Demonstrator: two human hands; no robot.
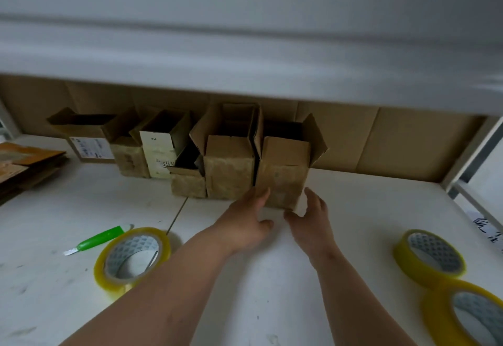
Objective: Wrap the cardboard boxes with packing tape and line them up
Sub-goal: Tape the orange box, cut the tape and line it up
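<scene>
The tall brown cardboard box with its flaps standing open sits straight ahead of me at the right end of the row, upright, its long axis vertical, with both my hands at its foot. My left hand lies at the box's lower left corner, fingers straight and reaching up along the near face, seemingly touching it. My right hand is just beside the lower right corner, fingers loosely spread. Neither grip is closed on anything. The box stands close against its taller tape-wrapped brown neighbour on the left, with only a dark slit between them, and the rest of the row runs off leftward along the cardboard backing.

Since the box lies between my palms, I judge any nudge into line would come from both sides equally. The yellow-edged roll of clear packing tape rests on the white worktop near my left forearm, beside a green utility knife.
</scene>
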